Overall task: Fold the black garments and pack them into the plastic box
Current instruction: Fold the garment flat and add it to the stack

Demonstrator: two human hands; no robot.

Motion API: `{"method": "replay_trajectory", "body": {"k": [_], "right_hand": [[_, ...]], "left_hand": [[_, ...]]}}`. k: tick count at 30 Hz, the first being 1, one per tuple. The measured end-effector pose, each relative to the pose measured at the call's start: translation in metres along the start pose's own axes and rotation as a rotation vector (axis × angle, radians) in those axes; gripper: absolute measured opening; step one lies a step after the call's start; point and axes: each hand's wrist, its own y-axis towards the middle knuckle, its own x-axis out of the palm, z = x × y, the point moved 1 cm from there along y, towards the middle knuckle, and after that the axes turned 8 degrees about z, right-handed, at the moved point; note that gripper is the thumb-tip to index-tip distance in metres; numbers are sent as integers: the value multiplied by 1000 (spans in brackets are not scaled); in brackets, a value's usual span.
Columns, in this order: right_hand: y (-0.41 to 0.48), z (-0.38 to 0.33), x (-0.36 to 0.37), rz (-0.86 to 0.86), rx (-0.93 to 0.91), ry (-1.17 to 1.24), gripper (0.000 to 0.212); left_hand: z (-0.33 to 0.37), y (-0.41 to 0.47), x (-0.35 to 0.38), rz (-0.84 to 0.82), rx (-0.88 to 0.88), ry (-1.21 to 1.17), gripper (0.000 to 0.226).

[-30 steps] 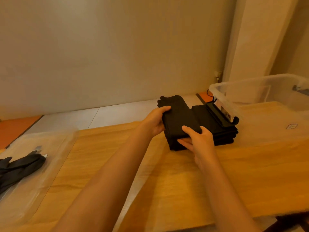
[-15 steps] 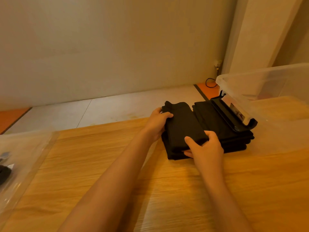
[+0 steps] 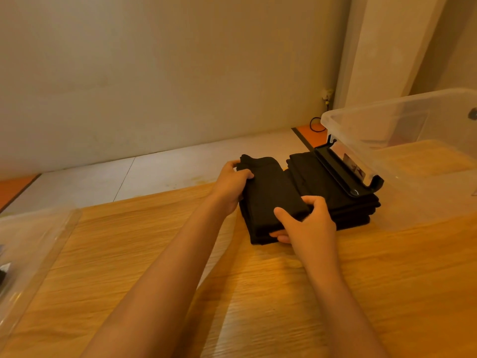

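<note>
From the head view, the left hand (image 3: 232, 187) keeps its grip clamped on the far left edge of the folded black garment (image 3: 271, 192), thumb on top and fingers curled round the side. The right hand (image 3: 308, 224) holds the near end, thumb and fingers curled over the top fold and other fingertips tucked beneath it. That hold matches the one half a second ago, and the garment has hardly shifted. It lies on more folded black fabric on the wooden surface (image 3: 258, 293), just beside a stack of black garments (image 3: 343, 205) to its right. The stack touches the side of the clear plastic box (image 3: 387, 105), and the box's black latch (image 3: 343, 174) hangs down over the stack's top. Both forearms reach in from the bottom edge. At the left edge a clear lid (image 3: 38, 241) lies on the surface. Less of it shows than a second ago, and of the dark item on it only a scrap at the frame's edge is left. Beyond the surface are pale floor tiles (image 3: 154, 171) and a plain wall (image 3: 154, 73).
</note>
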Motion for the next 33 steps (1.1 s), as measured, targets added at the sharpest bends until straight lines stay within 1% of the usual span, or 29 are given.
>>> {"method": "replay_trajectory", "body": {"k": [1,2,3,4,5,6,8,9,10,12,13,14,16,18,20,23,28,30,33], "right_hand": [[-1,-2,-1,26,-25,-110,52],[-2,-3,-3,56,-72,-275,53],[-3,-4,-5,91,-131,-441,53],[-4,-5,-9,146,-192,-555,52],[-6,-7,-12,215,-259,-583,49],[-8,-9,-14,297,-348,-536,44],[-7,-11,-14,447,-586,-367,32],[-5,-11,-10,467,-687,-348,27],[-4,-9,-4,449,-756,-374,25],[2,-1,11,348,-815,-514,28],[4,4,17,291,-829,-599,32],[5,8,21,225,-822,-681,37],[6,12,24,80,-758,-808,49],[7,17,24,7,-707,-865,55],[3,19,25,35,-684,-901,58],[-1,19,30,63,-662,-942,59],[-2,18,29,38,-644,-1018,59],[-6,15,28,37,-638,-1043,59],[-9,5,27,9,-619,-1107,58]], "left_hand": [[0,0,0,1,21,43,52],[0,0,0,-1,50,91,54],[1,-1,0,-6,87,135,55],[1,-2,0,-12,131,174,56],[1,-3,-1,-6,175,208,57],[1,-3,-2,17,236,248,58],[1,-3,-6,80,419,364,57],[2,-4,-6,88,530,431,55],[2,-7,-5,72,639,508,52],[2,-7,3,-13,825,732,48],[0,-4,7,-68,887,868,46],[-4,0,12,-123,912,991,46],[-13,10,18,-206,872,1146,48],[-23,17,20,-229,861,1197,50],[-28,19,20,-235,888,1224,50],[-28,20,21,-244,877,1233,50],[-22,14,21,-273,845,1292,50],[-18,12,21,-283,829,1355,51],[-10,5,17,-218,806,1471,54]]}}
